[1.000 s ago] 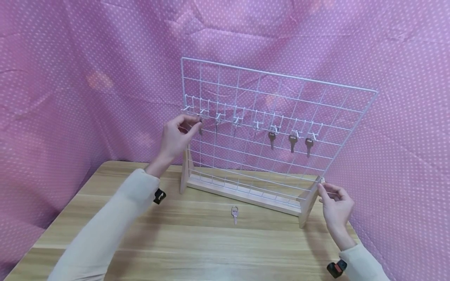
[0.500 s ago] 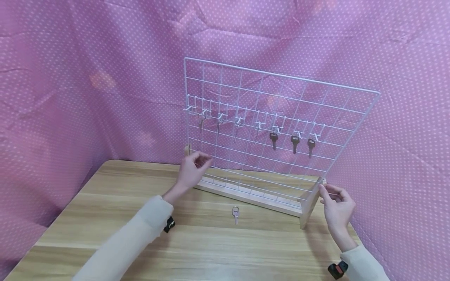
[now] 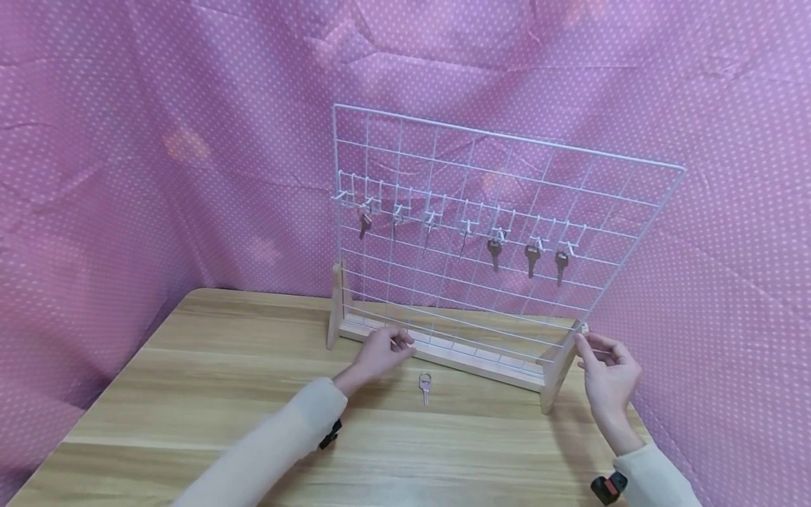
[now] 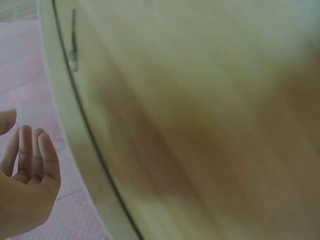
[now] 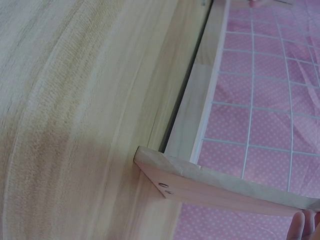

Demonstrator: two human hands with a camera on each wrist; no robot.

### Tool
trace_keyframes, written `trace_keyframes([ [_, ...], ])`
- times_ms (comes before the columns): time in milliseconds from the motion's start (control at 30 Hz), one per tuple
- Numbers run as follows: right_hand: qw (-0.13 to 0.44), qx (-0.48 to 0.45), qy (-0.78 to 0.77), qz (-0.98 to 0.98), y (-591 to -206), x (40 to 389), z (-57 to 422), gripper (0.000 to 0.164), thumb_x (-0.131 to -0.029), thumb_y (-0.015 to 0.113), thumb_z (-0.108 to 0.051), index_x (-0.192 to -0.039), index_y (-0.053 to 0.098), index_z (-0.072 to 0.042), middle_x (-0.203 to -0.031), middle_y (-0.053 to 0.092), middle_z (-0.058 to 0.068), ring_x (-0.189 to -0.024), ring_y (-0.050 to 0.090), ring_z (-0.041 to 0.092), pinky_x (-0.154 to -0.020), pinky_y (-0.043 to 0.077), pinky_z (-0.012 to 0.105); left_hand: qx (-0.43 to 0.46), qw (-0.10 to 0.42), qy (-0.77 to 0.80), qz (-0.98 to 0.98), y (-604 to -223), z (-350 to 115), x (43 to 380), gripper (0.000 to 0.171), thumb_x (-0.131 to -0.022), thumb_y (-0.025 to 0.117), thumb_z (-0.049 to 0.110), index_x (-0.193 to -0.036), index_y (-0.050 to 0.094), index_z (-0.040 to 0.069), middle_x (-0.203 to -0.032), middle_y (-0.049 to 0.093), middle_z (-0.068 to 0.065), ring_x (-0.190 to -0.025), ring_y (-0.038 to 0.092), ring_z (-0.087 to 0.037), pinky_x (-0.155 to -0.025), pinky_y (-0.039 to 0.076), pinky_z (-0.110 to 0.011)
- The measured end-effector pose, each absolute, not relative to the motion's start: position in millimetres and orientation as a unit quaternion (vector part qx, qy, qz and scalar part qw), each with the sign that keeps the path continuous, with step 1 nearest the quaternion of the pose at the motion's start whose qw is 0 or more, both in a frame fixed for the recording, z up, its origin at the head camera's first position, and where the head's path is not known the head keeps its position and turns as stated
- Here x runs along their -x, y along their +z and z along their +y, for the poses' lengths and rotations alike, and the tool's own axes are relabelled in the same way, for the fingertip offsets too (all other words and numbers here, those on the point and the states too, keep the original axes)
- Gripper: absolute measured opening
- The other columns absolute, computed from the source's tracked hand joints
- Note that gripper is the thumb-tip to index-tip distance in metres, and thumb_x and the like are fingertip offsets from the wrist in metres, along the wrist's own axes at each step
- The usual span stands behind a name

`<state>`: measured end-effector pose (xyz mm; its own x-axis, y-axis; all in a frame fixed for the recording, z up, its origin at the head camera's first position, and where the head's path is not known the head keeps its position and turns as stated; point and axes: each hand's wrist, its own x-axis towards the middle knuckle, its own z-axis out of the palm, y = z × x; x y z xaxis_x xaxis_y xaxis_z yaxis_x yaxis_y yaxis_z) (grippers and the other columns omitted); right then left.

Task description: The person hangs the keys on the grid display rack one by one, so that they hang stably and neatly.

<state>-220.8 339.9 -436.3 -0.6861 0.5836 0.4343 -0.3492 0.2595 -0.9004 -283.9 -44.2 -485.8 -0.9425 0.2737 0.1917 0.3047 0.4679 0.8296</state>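
My left hand (image 3: 383, 350) reaches low in front of the rack's wooden base, its fingers loosely bent with nothing in them. A single key on a ring (image 3: 425, 389) lies on the table just to its right; the left wrist view has this key (image 4: 74, 55) near the table edge, beyond the fingers. My right hand (image 3: 611, 373) pinches the top of the right wooden upright (image 3: 557, 370) of the wire grid rack (image 3: 507, 134). Only fingertips (image 5: 296, 226) of that hand appear in the right wrist view, at the upright's end.
A row of white hooks crosses the grid, and several keys hang there, such as a dark key (image 3: 561, 266) at the right. The leftmost hook (image 3: 342, 197) bears no key. Pink dotted cloth (image 3: 190, 141) surrounds the wooden table (image 3: 190, 366) behind and at the sides.
My left hand has come down from the key on the second hook from the left, moving right toward the table key. That hanging key has swung. The right hand keeps its place.
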Motion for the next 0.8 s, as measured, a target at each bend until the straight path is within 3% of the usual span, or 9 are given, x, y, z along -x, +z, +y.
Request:
trace_keyframes([
  [233,0.385,0.086,0.608,-0.689,-436.1,219.8,341.0,0.017,-0.090,0.082,-0.003,-0.103,0.073,0.004,-0.087,0.073,-0.015,-0.065,0.068,-0.003,-0.057,0.058,0.012,0.192,-0.043,-0.464,-0.863,-504.8,-29.7,282.1,0.015,-0.090,0.081,0.010,-0.101,0.075,0.002,-0.096,0.075,-0.008,-0.084,0.065,-0.009,-0.079,0.058,-0.019],
  [467,0.384,0.087,0.608,-0.689,-436.4,220.8,341.7,0.020,-0.089,0.082,-0.002,-0.104,0.073,0.006,-0.085,0.073,-0.015,-0.065,0.068,-0.002,-0.057,0.058,0.013,0.203,-0.079,-0.427,-0.877,-507.6,-17.8,280.5,0.023,-0.089,0.082,0.016,-0.106,0.075,0.002,-0.096,0.076,-0.005,-0.085,0.066,-0.010,-0.082,0.058,-0.025],
  [633,0.379,0.091,0.608,-0.692,-435.9,220.5,340.7,0.020,-0.089,0.082,-0.003,-0.105,0.073,0.005,-0.086,0.073,-0.015,-0.065,0.068,-0.003,-0.057,0.057,0.011,0.194,-0.074,-0.408,-0.889,-510.3,-16.5,280.8,0.024,-0.089,0.083,0.018,-0.106,0.075,0.003,-0.099,0.078,-0.006,-0.089,0.069,-0.013,-0.085,0.060,-0.031],
  [800,0.377,0.093,0.602,-0.698,-435.8,219.8,340.7,0.021,-0.090,0.082,-0.004,-0.106,0.072,0.005,-0.086,0.072,-0.015,-0.066,0.068,-0.003,-0.058,0.057,0.010,0.197,-0.065,-0.394,-0.895,-513.0,-16.7,280.9,0.022,-0.090,0.084,0.019,-0.104,0.077,0.004,-0.097,0.079,-0.005,-0.087,0.068,-0.012,-0.084,0.058,-0.029],
])
